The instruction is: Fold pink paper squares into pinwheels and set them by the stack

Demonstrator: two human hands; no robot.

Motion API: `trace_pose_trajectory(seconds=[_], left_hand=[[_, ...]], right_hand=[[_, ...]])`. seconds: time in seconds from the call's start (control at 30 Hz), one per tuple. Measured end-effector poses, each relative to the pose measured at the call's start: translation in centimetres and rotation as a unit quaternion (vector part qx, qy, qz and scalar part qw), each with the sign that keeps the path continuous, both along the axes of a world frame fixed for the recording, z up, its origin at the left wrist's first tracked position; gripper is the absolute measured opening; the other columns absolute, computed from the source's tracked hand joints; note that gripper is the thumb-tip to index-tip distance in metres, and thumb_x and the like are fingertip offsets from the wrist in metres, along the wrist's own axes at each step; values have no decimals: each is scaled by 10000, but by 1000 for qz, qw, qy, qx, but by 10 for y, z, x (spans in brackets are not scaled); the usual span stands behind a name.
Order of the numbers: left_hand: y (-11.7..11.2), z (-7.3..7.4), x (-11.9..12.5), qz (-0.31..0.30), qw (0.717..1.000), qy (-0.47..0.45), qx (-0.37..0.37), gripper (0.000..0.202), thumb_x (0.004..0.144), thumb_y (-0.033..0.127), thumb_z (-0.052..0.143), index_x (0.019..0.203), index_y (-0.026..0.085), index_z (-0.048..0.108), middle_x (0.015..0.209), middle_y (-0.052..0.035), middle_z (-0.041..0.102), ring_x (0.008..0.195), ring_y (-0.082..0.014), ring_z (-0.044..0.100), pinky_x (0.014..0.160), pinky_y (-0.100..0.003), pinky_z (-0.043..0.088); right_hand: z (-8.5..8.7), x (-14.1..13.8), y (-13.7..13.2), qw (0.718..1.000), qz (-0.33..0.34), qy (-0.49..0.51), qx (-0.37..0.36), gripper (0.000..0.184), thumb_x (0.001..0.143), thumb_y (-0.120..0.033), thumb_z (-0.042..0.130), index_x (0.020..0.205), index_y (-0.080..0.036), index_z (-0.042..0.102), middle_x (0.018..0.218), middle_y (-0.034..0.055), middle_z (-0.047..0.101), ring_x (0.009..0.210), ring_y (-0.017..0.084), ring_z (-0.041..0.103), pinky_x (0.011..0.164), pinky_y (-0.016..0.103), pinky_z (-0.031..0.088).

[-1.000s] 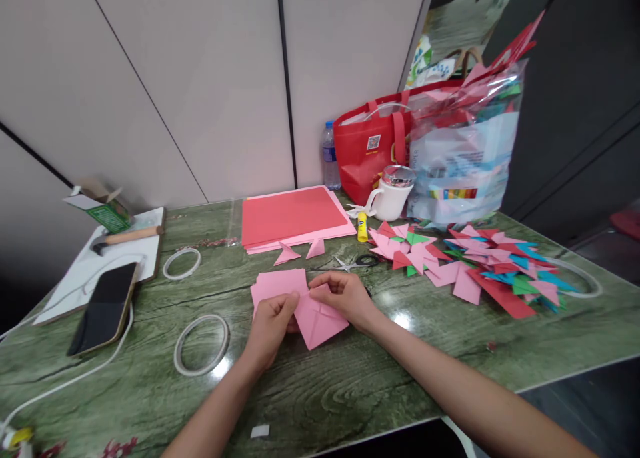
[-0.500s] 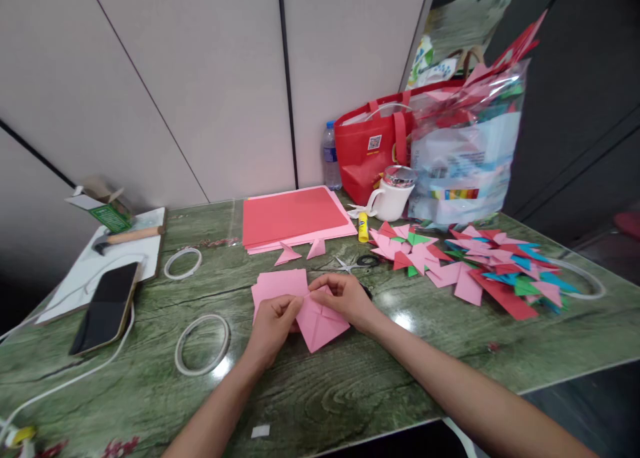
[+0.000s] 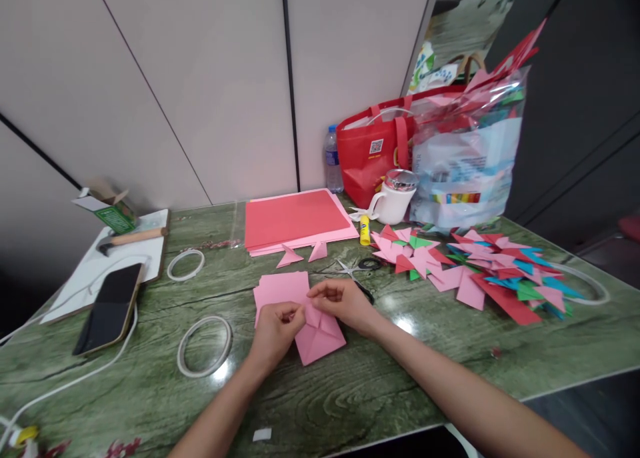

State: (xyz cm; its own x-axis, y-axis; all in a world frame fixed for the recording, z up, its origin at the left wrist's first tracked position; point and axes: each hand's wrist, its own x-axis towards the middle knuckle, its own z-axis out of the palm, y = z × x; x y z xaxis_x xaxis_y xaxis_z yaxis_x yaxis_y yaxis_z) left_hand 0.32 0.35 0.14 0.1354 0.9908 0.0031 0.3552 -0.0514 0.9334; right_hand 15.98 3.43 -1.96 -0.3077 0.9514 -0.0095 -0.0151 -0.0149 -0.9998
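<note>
A creased piece of pink paper [image 3: 320, 347], partly folded, lies between my hands, one corner toward me. My left hand [image 3: 275, 331] pinches its upper left edge with thumb and forefinger. My right hand [image 3: 345, 305] is closed on the top edge just beside, fingertips nearly meeting the left ones, which hide part of the fold. Behind the hands is a small stack of pink paper squares [image 3: 284, 285]. Open scissors [image 3: 354, 270] with black handles rest beyond my right hand. Two folded pink paper pieces [image 3: 289, 257] sit farther back.
Red and pink sheets [image 3: 297, 219] are stacked at the back, near a glue stick [image 3: 365, 231] and white mug [image 3: 395, 201]. Folded coloured pieces [image 3: 505, 265] pile up rightward, before bags [image 3: 460, 171]. Tape rolls [image 3: 186, 265], a phone [image 3: 109, 309] and a hammer [image 3: 133, 238] lie left.
The pink paper has shifted slightly toward me and turned a little, its near corner now lower and farther left. Both hands remain pinched at its top edge.
</note>
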Motion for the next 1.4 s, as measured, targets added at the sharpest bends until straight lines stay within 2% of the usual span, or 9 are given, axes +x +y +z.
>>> trace_pose_trajectory(seconds=[0.23, 0.37, 0.57, 0.63, 0.73, 0.93, 1.1, 1.2, 1.4], left_hand=[[0, 4, -2, 1, 1000, -18, -10, 252, 674, 295, 533, 486, 129, 556, 476, 27, 383, 475, -88, 313, 444, -203, 240], [1, 3, -4, 2, 1000, -12, -7, 361, 711, 346, 527, 424, 153, 423, 468, 44, 271, 465, -76, 237, 428, -206, 178], [1, -4, -4, -25, 994, -73, -74, 393, 734, 446, 525, 485, 158, 423, 505, 41, 320, 484, -86, 295, 438, -194, 257], [2, -6, -3, -18, 991, -98, -86, 394, 716, 471, 540, 499, 159, 434, 500, 45, 335, 478, -86, 303, 437, -192, 276], [2, -7, -2, 7, 990, -117, -83, 388, 701, 472, 559, 506, 157, 444, 502, 52, 330, 478, -81, 286, 435, -187, 268], [2, -5, -1, -23, 990, -96, -101, 360, 705, 439, 580, 523, 140, 496, 520, 44, 345, 504, -85, 301, 451, -191, 262], [6, -12, -6, 76, 986, -145, -32, 375, 710, 454, 589, 522, 136, 532, 522, 32, 398, 508, -89, 319, 461, -203, 268], [9, -14, -8, 122, 977, -173, -17, 373, 698, 467, 605, 532, 136, 562, 527, 21, 457, 508, -97, 361, 470, -210, 296], [10, -10, -7, 80, 978, -186, -56, 302, 662, 416, 664, 618, 118, 650, 588, 2, 563, 538, -105, 438, 494, -206, 338]], right_hand=[[2, 3, 0, 987, 0, 101, -128, 213, 502, -272, 788, 653, -148, 703, 583, -4, 654, 489, 79, 521, 526, 225, 401], [1, 3, 2, 982, -29, 119, -146, 274, 500, -284, 794, 726, -153, 709, 602, -3, 663, 491, 78, 527, 515, 218, 394], [2, 3, 3, 987, -83, 112, -81, 263, 553, -343, 764, 712, -151, 682, 646, 15, 675, 561, 121, 575, 574, 253, 430], [3, 3, 2, 990, -87, 92, -57, 300, 601, -366, 733, 804, -156, 663, 647, 16, 673, 582, 134, 586, 586, 260, 432], [4, 2, 1, 994, -63, 82, -43, 389, 649, -365, 697, 973, -173, 599, 683, 8, 668, 630, 136, 597, 610, 257, 433], [5, 4, 0, 999, -25, 45, -8, 362, 617, -301, 721, 922, -149, 598, 583, -45, 580, 511, 85, 517, 540, 224, 401], [5, 0, 0, 994, -12, 96, -51, 521, 612, -270, 730, 1073, -201, 498, 810, 5, 656, 683, 121, 611, 650, 252, 460], [5, 1, 1, 993, -21, 106, -45, 450, 593, -279, 744, 983, -194, 537, 756, -5, 652, 658, 127, 611, 645, 258, 461], [5, 3, 3, 993, -59, 93, -47, 348, 560, -300, 760, 823, -175, 568, 689, -8, 645, 615, 129, 587, 620, 262, 442]])
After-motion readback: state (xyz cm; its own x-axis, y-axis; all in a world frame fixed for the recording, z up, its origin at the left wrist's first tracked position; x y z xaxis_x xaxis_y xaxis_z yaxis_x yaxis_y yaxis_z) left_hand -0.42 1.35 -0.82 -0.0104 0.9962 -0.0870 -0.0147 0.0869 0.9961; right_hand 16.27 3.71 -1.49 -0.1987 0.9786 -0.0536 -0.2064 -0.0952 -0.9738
